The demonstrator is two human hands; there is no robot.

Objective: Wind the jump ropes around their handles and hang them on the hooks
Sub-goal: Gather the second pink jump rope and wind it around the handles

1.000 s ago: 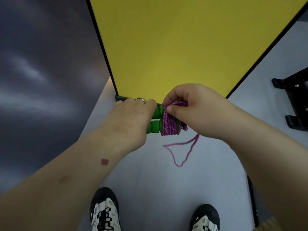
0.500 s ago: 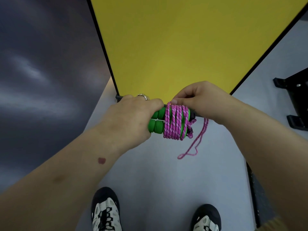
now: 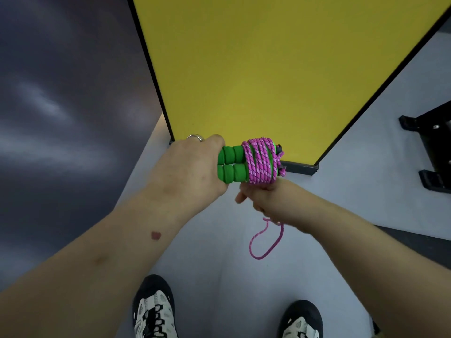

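A tall yellow panel (image 3: 280, 76) with a thin black edge fills the upper middle of the view, standing upright on a pale grey floor (image 3: 214, 240). To its left runs a dark, blurred wall (image 3: 61, 93). At the far right edge, part of a black metal stand (image 3: 432, 147) rests on the floor.

A person stands facing the panel, two bare forearms reaching forward. Below, the toes of two black-and-white shoes (image 3: 155, 311) point toward the panel.

The left hand (image 3: 192, 172), wearing a silver ring (image 3: 195, 137), is clenched around the near ends of two green foam handles (image 3: 230, 167), holding them side by side in front of the panel's lower corner. A pink patterned rope (image 3: 262, 161) is coiled in several tight turns around the far half of the handles.

The right hand (image 3: 262, 198) sits just under the coiled bundle, fingers curled, grasping the loose part of the rope. Exactly where the fingers pinch it is hidden by the hand. A short loop of the rope's tail (image 3: 264, 242) hangs from beneath this hand, dangling in the air above the floor between the two shoes.
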